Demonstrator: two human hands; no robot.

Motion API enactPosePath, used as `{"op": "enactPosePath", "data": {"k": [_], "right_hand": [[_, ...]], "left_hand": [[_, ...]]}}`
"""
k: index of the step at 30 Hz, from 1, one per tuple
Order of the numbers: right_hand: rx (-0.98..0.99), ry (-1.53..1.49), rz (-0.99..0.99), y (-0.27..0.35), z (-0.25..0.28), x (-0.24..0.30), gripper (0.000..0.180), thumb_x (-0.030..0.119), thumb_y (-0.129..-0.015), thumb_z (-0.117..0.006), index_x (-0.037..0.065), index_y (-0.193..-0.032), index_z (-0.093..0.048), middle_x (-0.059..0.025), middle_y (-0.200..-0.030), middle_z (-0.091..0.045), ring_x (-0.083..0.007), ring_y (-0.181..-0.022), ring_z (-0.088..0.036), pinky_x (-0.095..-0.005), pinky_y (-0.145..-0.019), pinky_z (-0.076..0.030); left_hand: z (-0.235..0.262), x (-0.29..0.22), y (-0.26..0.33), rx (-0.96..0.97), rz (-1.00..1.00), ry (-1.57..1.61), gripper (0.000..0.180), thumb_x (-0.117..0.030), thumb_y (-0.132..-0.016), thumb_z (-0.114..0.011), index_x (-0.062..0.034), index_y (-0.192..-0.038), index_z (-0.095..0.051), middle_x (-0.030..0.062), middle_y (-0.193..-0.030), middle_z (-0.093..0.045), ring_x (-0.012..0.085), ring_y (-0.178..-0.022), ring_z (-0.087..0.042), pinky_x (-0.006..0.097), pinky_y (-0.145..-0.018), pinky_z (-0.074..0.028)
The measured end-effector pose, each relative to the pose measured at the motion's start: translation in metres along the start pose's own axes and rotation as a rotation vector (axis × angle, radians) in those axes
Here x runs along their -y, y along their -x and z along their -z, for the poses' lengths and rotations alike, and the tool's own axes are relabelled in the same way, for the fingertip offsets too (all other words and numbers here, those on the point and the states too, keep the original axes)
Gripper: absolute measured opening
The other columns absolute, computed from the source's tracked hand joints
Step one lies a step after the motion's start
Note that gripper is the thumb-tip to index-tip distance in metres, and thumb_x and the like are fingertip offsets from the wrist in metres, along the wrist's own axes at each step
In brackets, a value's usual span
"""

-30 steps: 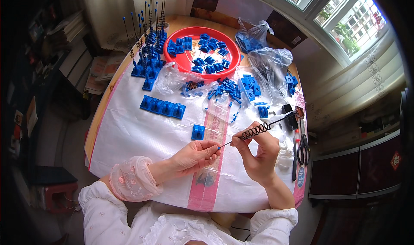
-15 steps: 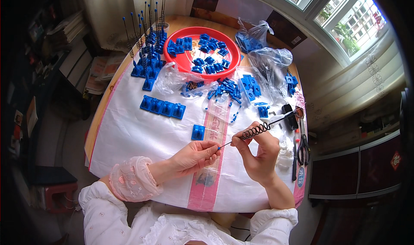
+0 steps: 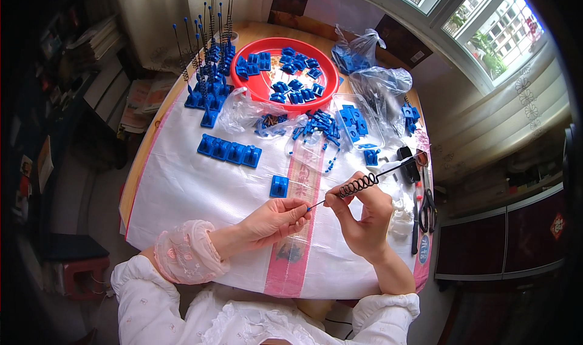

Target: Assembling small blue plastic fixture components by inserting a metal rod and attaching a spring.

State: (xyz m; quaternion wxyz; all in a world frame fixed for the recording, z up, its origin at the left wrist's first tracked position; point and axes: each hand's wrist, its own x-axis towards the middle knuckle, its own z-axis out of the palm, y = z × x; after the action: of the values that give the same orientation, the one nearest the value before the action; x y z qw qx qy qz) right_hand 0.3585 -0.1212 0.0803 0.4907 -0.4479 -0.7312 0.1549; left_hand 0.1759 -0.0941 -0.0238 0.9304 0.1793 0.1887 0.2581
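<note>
A black coil spring [image 3: 358, 185] with straight wire ends slants up to the right across my right hand [image 3: 367, 219], whose thumb and fingers are closed on it. The lower wire end runs to a small blue bead [image 3: 308, 209], which my left hand [image 3: 274, 221] pinches between thumb and fingertips. Just beyond my left hand lies a single blue plastic base [image 3: 279, 186]. A row of joined blue bases [image 3: 229, 151] rests farther left.
Finished-looking blue bases with upright springs [image 3: 209, 93] stand at the far left. A red basin [image 3: 240, 90] holds blue parts. Loose blue pieces [image 3: 320, 125], a clear tray [image 3: 378, 140] and plastic bags [image 3: 382, 81] lie beyond my hands. Scissors [image 3: 429, 211] lie at the right edge.
Almost nothing differs. The spring and my right hand have shifted very slightly; both hands keep their hold.
</note>
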Motion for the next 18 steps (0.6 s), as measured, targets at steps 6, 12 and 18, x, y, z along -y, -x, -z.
{"op": "enactPosePath", "data": {"k": [6, 12, 18], "right_hand": [[0.009, 0.014, 0.001, -0.0001, 0.0006, 0.0006, 0.013, -0.003, -0.074, -0.076, 0.002, -0.078, -0.065, -0.0062, -0.068, -0.061, -0.0179, -0.060, -0.052, -0.0295, -0.052, -0.039], [0.008, 0.019, 0.008, -0.0003, 0.0013, 0.0010, 0.013, -0.003, -0.074, -0.077, 0.002, -0.078, -0.066, -0.0063, -0.068, -0.061, -0.0181, -0.060, -0.053, -0.0297, -0.053, -0.039], [0.003, 0.016, 0.006, 0.0003, 0.0044, 0.0000, 0.012, -0.002, -0.074, -0.077, 0.001, -0.079, -0.066, -0.0070, -0.068, -0.061, -0.0184, -0.060, -0.054, -0.0295, -0.053, -0.040]], "left_hand": [[0.0073, 0.0017, -0.0011, 0.065, -0.003, 0.044, 0.019, -0.011, -0.097, -0.060, 0.0002, -0.113, -0.062, 0.0070, -0.102, -0.065, 0.0096, -0.089, -0.063, 0.018, -0.079, -0.056], [0.0075, 0.0025, -0.0018, 0.074, -0.005, 0.049, 0.019, -0.010, -0.097, -0.060, 0.0003, -0.113, -0.062, 0.0073, -0.101, -0.066, 0.0093, -0.089, -0.063, 0.018, -0.079, -0.056], [0.0001, 0.0004, 0.0002, -0.003, 0.003, 0.004, 0.015, -0.014, -0.098, -0.060, -0.0034, -0.109, -0.063, 0.0041, -0.095, -0.065, 0.0079, -0.082, -0.059, 0.019, -0.074, -0.053]]}}
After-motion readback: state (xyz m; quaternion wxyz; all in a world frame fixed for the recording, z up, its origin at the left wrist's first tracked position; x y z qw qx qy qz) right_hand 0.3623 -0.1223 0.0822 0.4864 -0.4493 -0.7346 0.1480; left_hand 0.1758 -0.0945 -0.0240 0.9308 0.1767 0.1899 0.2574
